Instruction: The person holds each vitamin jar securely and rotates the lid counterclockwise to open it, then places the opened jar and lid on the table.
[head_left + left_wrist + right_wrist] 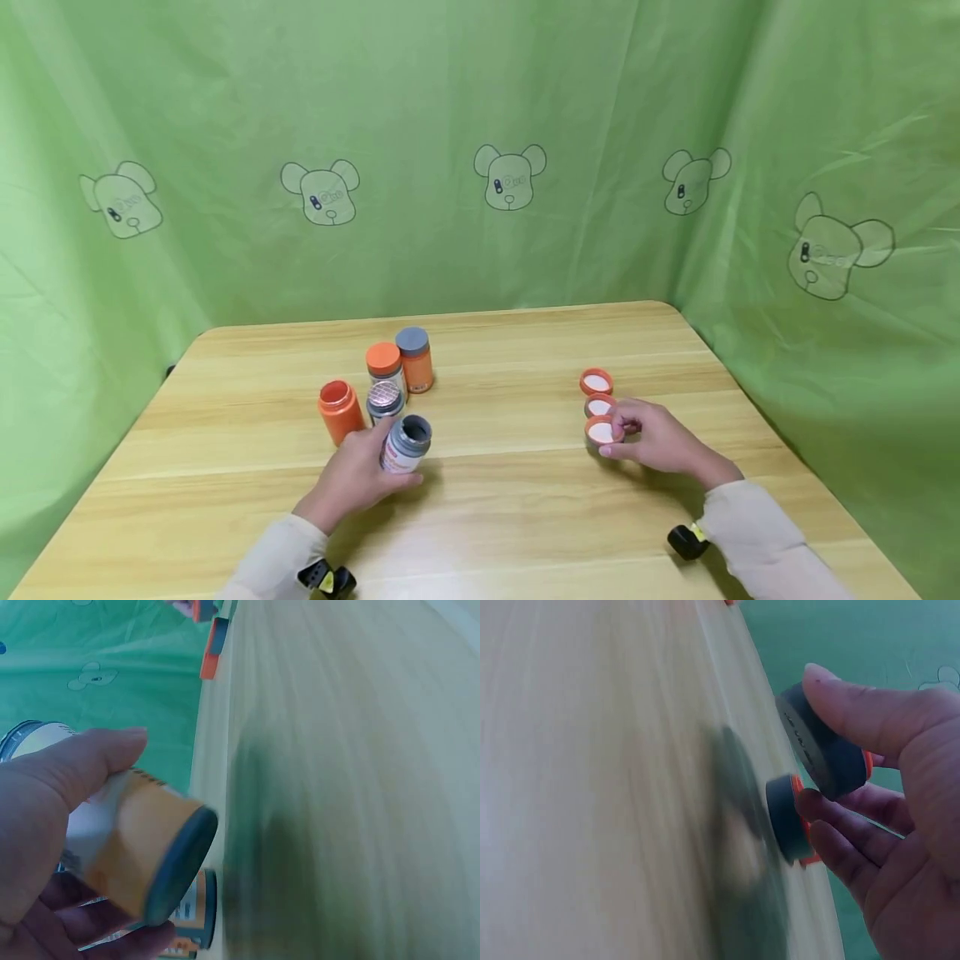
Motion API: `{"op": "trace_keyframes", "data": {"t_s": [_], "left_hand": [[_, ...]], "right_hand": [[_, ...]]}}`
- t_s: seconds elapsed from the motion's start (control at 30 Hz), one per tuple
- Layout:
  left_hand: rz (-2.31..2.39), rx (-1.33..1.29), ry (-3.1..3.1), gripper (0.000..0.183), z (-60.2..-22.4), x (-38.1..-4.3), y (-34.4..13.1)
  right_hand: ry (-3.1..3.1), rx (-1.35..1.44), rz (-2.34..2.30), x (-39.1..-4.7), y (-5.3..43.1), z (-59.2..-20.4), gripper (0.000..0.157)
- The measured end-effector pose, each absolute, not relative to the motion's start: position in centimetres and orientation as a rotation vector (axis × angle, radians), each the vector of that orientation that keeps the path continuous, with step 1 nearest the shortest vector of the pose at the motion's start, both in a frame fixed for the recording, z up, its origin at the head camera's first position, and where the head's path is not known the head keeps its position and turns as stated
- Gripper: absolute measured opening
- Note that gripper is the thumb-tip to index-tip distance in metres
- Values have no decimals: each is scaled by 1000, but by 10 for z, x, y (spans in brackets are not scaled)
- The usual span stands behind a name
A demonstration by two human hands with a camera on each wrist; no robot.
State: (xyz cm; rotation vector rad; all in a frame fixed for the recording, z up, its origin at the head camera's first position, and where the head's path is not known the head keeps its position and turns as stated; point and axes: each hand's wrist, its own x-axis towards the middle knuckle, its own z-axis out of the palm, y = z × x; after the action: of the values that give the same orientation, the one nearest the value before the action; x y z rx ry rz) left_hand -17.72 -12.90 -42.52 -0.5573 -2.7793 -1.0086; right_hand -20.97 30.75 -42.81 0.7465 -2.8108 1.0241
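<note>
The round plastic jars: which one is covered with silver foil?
The grey cylindrical plastic jar just beyond the left hand: foil covers its mouth; others wear an orange lid, a grey lid, or are open.

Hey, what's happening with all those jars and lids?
A person is busy with both hands. The left hand holds an open jar, tilted. The right hand holds a grey lid up off the table. Two more lids lie just past it, white insides up. Just beyond the left hand are four other jars: an open orange one, one with a shiny silvery top, and two with lids on.
</note>
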Motion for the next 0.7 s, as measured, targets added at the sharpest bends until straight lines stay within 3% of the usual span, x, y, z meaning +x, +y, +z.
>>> {"op": "trace_keyframes", "data": {"t_s": [0.7], "left_hand": [[-1125,-308,-2819,65,-432,-172,-156]], "right_hand": [[-2940,588,930,-214,321,-445,30]]}}
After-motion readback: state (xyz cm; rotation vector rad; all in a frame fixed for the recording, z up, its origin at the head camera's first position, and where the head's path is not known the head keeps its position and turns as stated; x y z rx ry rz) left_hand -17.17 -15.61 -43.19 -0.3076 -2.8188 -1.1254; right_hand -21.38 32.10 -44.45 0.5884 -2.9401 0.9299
